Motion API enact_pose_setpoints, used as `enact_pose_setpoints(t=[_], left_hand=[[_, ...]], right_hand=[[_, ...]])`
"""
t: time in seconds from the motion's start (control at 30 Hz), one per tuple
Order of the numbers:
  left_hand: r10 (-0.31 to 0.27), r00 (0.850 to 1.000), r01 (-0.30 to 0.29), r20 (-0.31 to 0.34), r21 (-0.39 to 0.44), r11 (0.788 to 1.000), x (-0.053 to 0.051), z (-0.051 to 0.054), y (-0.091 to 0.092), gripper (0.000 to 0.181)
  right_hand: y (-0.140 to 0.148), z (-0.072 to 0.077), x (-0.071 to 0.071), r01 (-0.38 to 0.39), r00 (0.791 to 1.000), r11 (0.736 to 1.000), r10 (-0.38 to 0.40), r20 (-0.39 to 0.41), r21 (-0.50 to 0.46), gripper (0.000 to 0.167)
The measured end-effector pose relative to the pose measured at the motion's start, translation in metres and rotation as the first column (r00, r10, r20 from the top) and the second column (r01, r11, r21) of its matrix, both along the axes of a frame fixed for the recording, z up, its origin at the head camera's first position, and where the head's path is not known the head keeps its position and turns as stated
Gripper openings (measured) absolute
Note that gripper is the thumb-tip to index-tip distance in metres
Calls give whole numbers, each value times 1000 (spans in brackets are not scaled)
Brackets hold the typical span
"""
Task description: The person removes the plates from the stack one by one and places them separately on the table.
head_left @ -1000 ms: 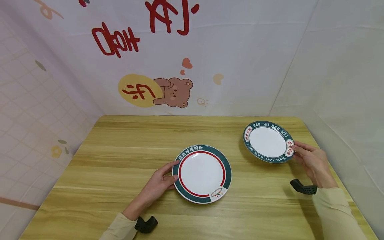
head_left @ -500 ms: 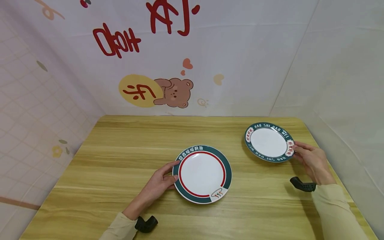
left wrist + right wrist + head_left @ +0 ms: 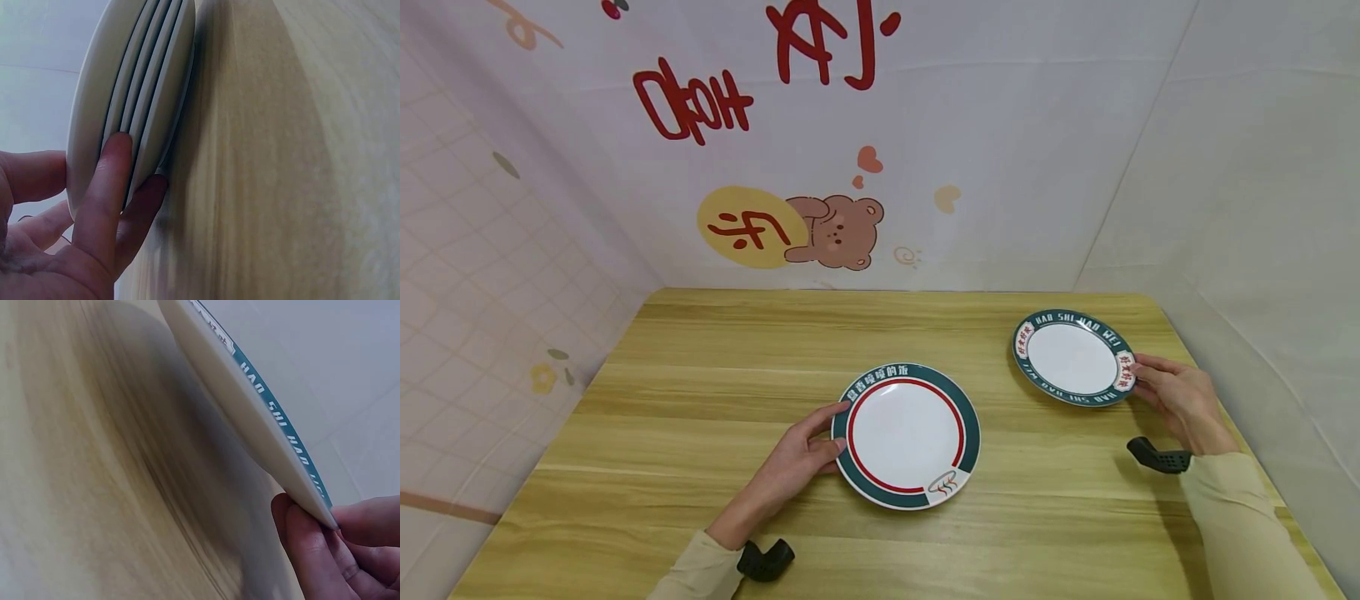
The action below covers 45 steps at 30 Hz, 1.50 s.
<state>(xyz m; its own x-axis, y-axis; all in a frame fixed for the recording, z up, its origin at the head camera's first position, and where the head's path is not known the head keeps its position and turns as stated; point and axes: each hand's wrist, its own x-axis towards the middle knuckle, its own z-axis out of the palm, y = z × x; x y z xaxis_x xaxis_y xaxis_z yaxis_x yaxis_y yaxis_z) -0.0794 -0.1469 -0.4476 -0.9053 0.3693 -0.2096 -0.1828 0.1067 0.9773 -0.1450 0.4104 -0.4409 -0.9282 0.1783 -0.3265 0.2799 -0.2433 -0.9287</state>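
In the head view, a stack of plates sits on the wooden table, its top plate white with a green rim and a red ring. My left hand holds the stack's left side. From the left wrist view, several stacked rims show, with fingertips against them. On the right, a single plate with a green lettered rim is pinched at its right edge by my right hand. Seen from the right wrist, this plate is tilted, its far part raised over its shadow on the table.
The wooden table backs onto a white printed cloth with a bear drawing. More cloth borders the left and right sides. A black wrist piece sits on each arm, the left one near the table's front.
The plate in my right hand has sunk slightly toward the table and shifted a little right. My left hand and the stack have stayed in place.
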Motion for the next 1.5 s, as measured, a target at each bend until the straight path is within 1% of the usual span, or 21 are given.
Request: enact_pose_setpoints(t=[0.27,0.4,0.53,0.63,0.7,0.73,0.77,0.8,0.87,0.9,0.93,0.97,1.0,1.17,1.27,1.37,1.47,1.5], left_hand=[[-3,1000,3,4,11,1000,0,-1,0,56],[-6,1000,6,5,16,1000,0,-1,0,56],[-5,1000,4,7,22,1000,1,0,-1,56],[-3,1000,2,8,22,1000,1,0,0,56],[-2,1000,2,7,18,1000,1,-1,0,56],[-2,1000,1,7,15,1000,1,-1,0,56],[-1,1000,1,7,14,1000,1,-1,0,56],[0,1000,0,8,12,1000,1,-1,0,56],[2,1000,-2,8,10,1000,1,-1,0,55],[3,1000,-3,7,9,1000,1,-1,0,55],[4,1000,-4,8,12,1000,1,-1,0,55],[4,1000,-4,9,13,1000,1,-1,0,55],[4,1000,-4,9,15,1000,1,-2,0,55],[-4,1000,3,11,26,1000,0,-2,-1,56],[-4,1000,4,6,23,1000,1,-2,-2,56],[0,1000,0,7,22,1000,1,-2,-2,56],[0,1000,0,8,27,1000,1,-1,-2,56],[1,1000,-1,7,26,1000,1,-1,-2,56]], right_hand=[[3,1,-1,-51,999,998,50,20,38,20],[3,-1,-2,-55,998,997,54,20,51,21],[4,-5,-3,-75,997,996,75,7,58,25],[4,-7,-4,-86,996,994,86,11,63,23],[4,-8,-5,-89,996,989,86,23,117,17],[3,-8,-5,-90,996,983,86,32,160,22],[3,-9,-6,-94,995,971,87,42,218,30],[2,-9,-6,-101,995,953,89,52,286,39],[1,-10,-7,-117,993,899,94,74,423,54],[0,-11,-7,-125,992,871,97,83,476,56],[0,-11,-7,-130,991,850,98,89,511,56],[0,-12,-7,-133,991,830,99,93,542,56],[-1,-12,-7,-134,991,820,99,94,556,56],[-1,-16,-7,-134,991,800,101,88,585,57],[-1,-18,-7,-129,992,794,101,81,594,58],[-1,-19,-6,-124,992,795,101,71,594,59],[-1,-17,-4,-121,992,774,107,61,621,62],[-1,-15,-3,-121,992,772,113,53,624,64]])
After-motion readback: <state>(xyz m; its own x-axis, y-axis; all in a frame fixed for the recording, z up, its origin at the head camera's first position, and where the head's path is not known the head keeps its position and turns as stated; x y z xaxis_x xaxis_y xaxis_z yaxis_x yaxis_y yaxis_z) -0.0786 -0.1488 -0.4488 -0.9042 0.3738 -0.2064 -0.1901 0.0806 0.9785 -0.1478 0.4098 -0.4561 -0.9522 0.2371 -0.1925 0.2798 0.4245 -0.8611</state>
